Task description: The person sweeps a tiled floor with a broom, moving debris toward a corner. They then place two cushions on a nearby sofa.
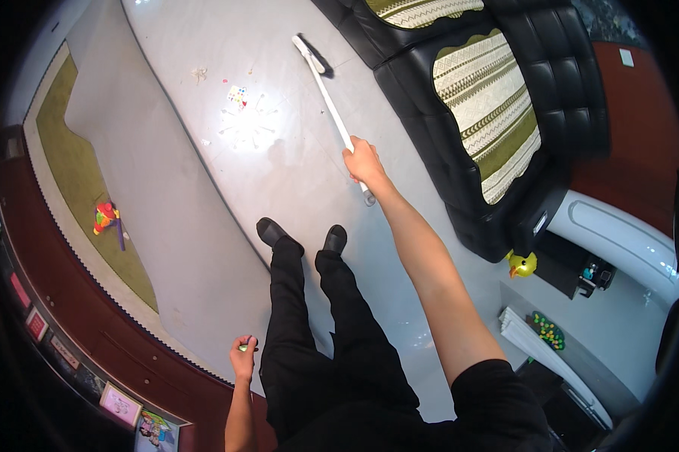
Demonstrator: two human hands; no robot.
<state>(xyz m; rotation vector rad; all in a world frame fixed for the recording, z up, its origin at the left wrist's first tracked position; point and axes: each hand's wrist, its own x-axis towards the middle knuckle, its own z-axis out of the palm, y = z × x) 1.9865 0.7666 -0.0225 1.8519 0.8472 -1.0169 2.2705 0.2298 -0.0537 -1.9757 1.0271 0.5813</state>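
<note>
My right hand [364,161] is closed around the white handle of a broom [330,104], near the handle's grey end. The broom's dark bristles [320,59] lie on the pale floor beside the black sofa. Small litter is on the floor to the left of the broom: a colourful dotted piece [238,94], a pale crumpled scrap [199,74] and small bits. Low at the left, my left hand [243,351] is curled around a small object with green and dark parts; what it is cannot be told.
A black leather sofa [413,107] with patterned covers runs along the right. A grey mat [141,158] lies left, with a colourful toy [106,214] on the green rug past it. A yellow duck balloon [523,264] is by the sofa's end. A dark red cabinet [62,265] lines the left.
</note>
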